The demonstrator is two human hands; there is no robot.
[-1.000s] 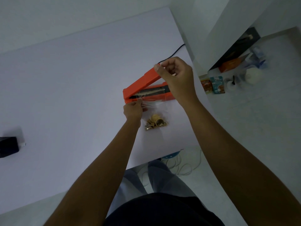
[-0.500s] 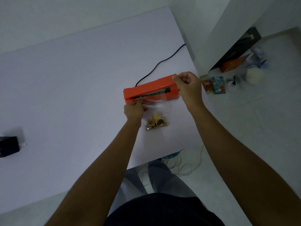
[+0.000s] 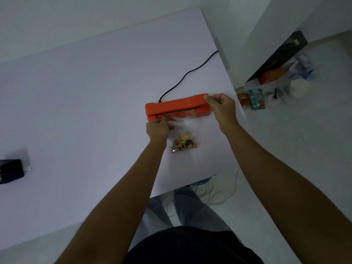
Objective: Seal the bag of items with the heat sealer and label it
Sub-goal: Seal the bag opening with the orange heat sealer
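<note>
An orange heat sealer [image 3: 178, 106] lies on the white table [image 3: 85, 103], with its lid down on the base. A black cable [image 3: 187, 74] goes from its back side to the far edge of the table. The open end of a clear plastic bag [image 3: 182, 121] is between the lid and the base of the sealer, and the rest of the bag lies flat on the table, just in front of the sealer. Inside the bag, at its near end, there is a small pile of golden-brown items [image 3: 184, 143].

The left hand [image 3: 157, 128] pinches the left part of the bag near the mouth of the sealer, fingers curled on the plastic. The right hand [image 3: 222, 109] grips the right end of the sealer, with the thumb on top of the lid and the fingers curled around the end.

At the left edge of the table stands a black device [image 3: 11, 170]. On the floor at the right are some small packets [image 3: 251, 99] and a white round container [image 3: 298, 88]
</note>
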